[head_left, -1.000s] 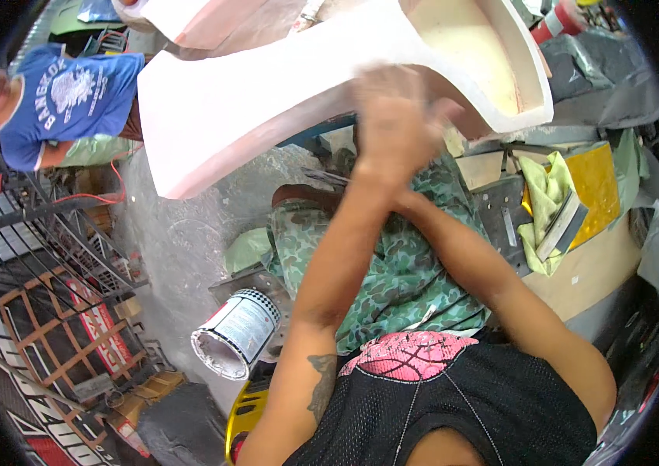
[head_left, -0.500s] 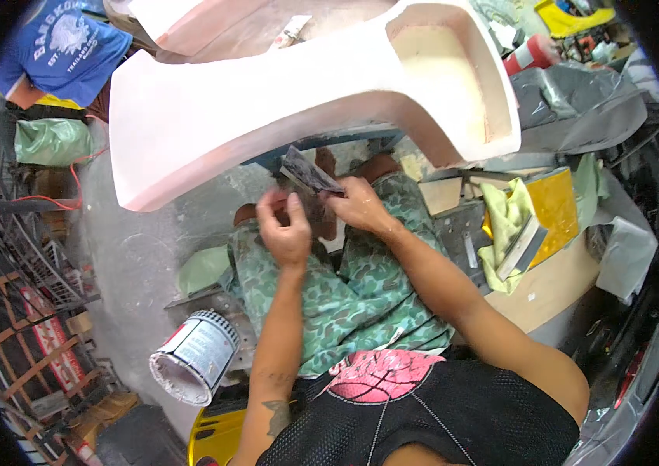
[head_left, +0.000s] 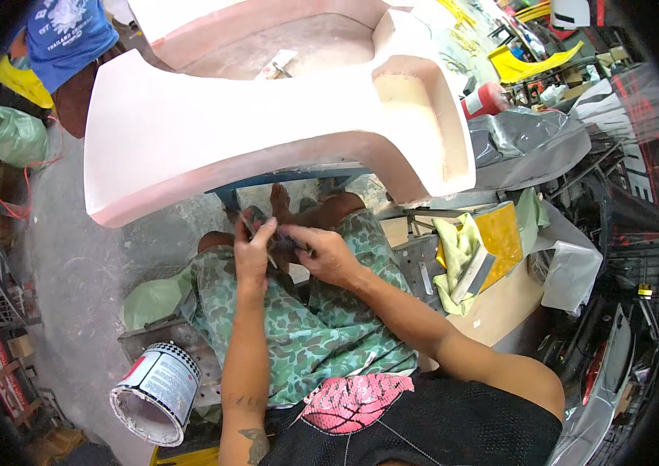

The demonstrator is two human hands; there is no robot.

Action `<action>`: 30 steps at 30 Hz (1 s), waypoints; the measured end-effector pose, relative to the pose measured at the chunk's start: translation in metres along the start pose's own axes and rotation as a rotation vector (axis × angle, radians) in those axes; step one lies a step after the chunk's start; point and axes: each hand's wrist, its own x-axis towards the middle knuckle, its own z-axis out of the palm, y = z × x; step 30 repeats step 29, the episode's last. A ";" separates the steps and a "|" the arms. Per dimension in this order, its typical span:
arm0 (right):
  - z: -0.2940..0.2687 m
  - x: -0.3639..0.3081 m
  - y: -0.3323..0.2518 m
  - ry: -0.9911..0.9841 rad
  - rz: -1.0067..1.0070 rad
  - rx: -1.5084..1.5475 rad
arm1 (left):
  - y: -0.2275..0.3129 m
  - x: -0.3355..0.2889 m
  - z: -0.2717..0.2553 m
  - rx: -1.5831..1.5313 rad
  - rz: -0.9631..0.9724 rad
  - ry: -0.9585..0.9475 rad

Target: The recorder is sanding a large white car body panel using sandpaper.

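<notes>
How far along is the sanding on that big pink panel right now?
Done: the pink panel looks mostly smooth, pale and dusty. In hand: left hand and right hand both hold a small dark sheet over the lap, off the panel. Left: darker pink patches show along its lower edge.

Dusty grey concrete floor [head_left: 73, 256], cluttered workshop, apparently daylit

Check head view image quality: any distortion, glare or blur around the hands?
Head view: strong fisheye bending, black vignette at the corners; the pink moulded panel is bright but not blown out; left hand and right hand reasonably sharp in even daylight, the small dark piece between them hard to resolve.
</notes>
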 end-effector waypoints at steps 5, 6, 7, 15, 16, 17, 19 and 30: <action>-0.058 0.007 -0.029 0.165 0.275 0.191 | 0.004 0.005 -0.023 -0.347 -0.215 -0.021; -0.077 0.008 -0.033 0.209 0.170 0.184 | 0.009 0.004 -0.020 -0.354 -0.225 -0.038; -0.101 0.015 -0.040 0.283 0.037 0.114 | 0.014 0.001 -0.020 -0.376 -0.253 -0.033; -0.194 0.132 -0.014 0.430 -0.412 -0.692 | 0.027 -0.006 -0.010 -0.419 -0.287 -0.099; -0.192 0.139 -0.003 0.422 -0.414 -0.692 | 0.027 -0.007 -0.010 -0.406 -0.284 -0.094; -0.191 0.144 0.007 0.400 -0.369 -0.751 | 0.027 -0.007 -0.010 -0.411 -0.285 -0.090; -0.189 0.152 0.021 0.371 -0.314 -0.793 | 0.024 -0.007 -0.011 -0.415 -0.277 -0.115; -0.184 0.167 0.040 0.349 -0.261 -0.795 | 0.026 -0.010 -0.016 -0.415 -0.298 -0.087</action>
